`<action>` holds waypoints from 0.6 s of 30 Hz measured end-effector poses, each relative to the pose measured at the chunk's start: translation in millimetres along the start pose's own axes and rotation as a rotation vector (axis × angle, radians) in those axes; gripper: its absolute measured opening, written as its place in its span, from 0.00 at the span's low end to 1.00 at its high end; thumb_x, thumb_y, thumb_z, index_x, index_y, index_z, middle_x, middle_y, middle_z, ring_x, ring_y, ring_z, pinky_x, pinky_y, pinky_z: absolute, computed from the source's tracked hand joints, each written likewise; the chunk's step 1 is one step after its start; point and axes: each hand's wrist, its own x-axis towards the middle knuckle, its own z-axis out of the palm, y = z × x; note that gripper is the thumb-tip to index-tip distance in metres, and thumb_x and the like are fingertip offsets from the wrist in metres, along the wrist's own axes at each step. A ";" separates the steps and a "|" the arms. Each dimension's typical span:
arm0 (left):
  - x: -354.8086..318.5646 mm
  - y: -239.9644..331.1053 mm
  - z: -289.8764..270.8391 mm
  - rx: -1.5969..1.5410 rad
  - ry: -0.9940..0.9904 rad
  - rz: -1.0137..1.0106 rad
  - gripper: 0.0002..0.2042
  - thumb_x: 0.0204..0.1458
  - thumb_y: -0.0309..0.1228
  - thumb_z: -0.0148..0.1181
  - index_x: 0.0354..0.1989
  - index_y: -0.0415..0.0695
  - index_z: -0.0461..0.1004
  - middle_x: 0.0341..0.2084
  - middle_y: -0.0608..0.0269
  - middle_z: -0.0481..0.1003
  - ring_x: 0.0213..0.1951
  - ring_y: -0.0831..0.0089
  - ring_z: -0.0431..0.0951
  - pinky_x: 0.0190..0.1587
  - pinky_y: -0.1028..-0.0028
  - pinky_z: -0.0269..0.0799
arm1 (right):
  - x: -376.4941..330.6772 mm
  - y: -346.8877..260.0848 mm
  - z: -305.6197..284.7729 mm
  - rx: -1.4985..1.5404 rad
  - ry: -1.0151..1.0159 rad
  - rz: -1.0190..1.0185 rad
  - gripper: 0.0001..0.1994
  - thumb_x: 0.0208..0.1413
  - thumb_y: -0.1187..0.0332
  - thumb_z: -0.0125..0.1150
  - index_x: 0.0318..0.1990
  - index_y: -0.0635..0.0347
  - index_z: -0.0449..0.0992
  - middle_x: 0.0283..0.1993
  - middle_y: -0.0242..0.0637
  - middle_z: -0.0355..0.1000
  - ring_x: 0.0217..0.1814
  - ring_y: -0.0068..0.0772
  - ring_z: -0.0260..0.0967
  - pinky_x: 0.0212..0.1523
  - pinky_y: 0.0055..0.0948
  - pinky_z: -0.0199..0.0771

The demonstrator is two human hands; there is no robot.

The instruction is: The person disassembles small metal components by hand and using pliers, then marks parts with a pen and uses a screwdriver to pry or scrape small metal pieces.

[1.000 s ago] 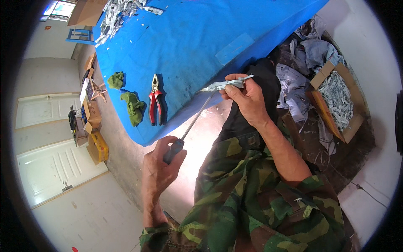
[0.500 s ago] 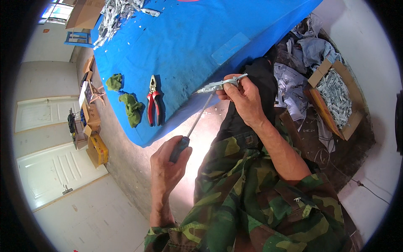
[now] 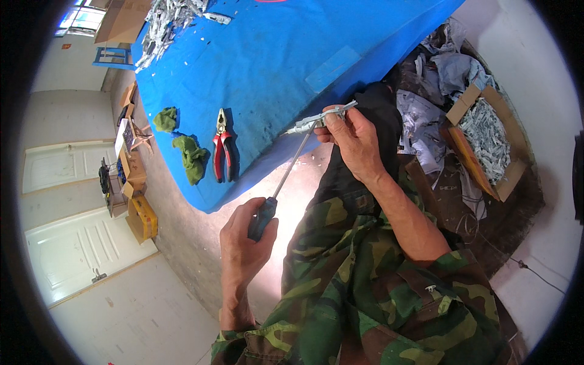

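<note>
My left hand (image 3: 243, 255) is closed round the dark blue handle of a screwdriver (image 3: 289, 171). Its long metal shaft slants up to a slim grey-white metal-looking part (image 3: 310, 123), where the tip meets it; the exact contact is too small to make out. Between thumb and fingers my right hand (image 3: 356, 143) pinches that part near its right end, just off the blue table's edge. Red-handled pliers (image 3: 223, 152) lie on the blue cloth to the left, beside two crumpled green rags (image 3: 193, 159).
A blue cloth (image 3: 261, 67) covers the table. At its far left lies a heap of grey scrap pieces (image 3: 167, 27). To the right stands an open cardboard box (image 3: 486, 140) of similar pieces, near plastic bags (image 3: 420, 121). Cartons (image 3: 141, 219) line the left wall.
The screwdriver handle has turned slightly in my left hand, which has shifted a little. The grey-white part and my right fingers have tilted slightly. The pliers and rags have stayed put.
</note>
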 end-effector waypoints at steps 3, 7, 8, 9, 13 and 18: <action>1.5 3.1 -0.4 0.047 0.038 0.031 0.19 0.51 0.23 0.71 0.53 0.39 0.78 0.39 0.55 0.82 0.40 0.66 0.83 0.46 0.68 0.79 | -1.1 -0.8 0.1 -0.035 -0.008 -0.016 0.14 0.72 0.62 0.60 0.51 0.67 0.77 0.42 0.37 0.78 0.43 0.25 0.79 0.45 0.25 0.82; 2.3 4.9 0.4 0.064 0.076 0.064 0.19 0.51 0.23 0.71 0.53 0.39 0.80 0.40 0.54 0.81 0.41 0.63 0.83 0.46 0.67 0.79 | -1.7 -0.2 -0.8 -0.044 -0.016 -0.026 0.14 0.72 0.62 0.60 0.51 0.68 0.77 0.42 0.37 0.78 0.42 0.24 0.79 0.44 0.25 0.81; 2.5 4.7 0.8 0.065 0.083 0.080 0.19 0.51 0.23 0.71 0.53 0.39 0.80 0.40 0.53 0.81 0.41 0.63 0.83 0.46 0.67 0.79 | -1.7 -0.4 -0.6 -0.044 -0.017 -0.025 0.14 0.72 0.63 0.60 0.51 0.68 0.77 0.42 0.36 0.78 0.42 0.24 0.79 0.44 0.24 0.81; 2.6 4.1 1.4 0.067 0.091 0.097 0.19 0.51 0.23 0.71 0.53 0.39 0.80 0.40 0.53 0.81 0.41 0.62 0.83 0.46 0.67 0.79 | -1.8 0.3 -0.2 -0.057 -0.020 -0.032 0.14 0.72 0.63 0.60 0.51 0.68 0.77 0.42 0.36 0.79 0.42 0.24 0.79 0.44 0.24 0.81; 1.3 7.0 3.9 0.133 0.132 0.154 0.19 0.52 0.22 0.72 0.54 0.39 0.80 0.43 0.53 0.82 0.43 0.61 0.84 0.46 0.65 0.80 | -2.8 1.6 -0.1 -0.115 -0.017 -0.055 0.15 0.72 0.64 0.60 0.54 0.70 0.76 0.41 0.36 0.79 0.42 0.22 0.78 0.44 0.24 0.80; 4.0 0.2 -7.3 0.313 0.154 0.203 0.18 0.53 0.23 0.72 0.54 0.39 0.80 0.44 0.51 0.83 0.43 0.59 0.85 0.45 0.64 0.82 | -3.6 1.7 -4.1 -0.164 -0.066 -0.076 0.17 0.71 0.66 0.60 0.58 0.71 0.75 0.42 0.37 0.80 0.43 0.22 0.78 0.46 0.24 0.80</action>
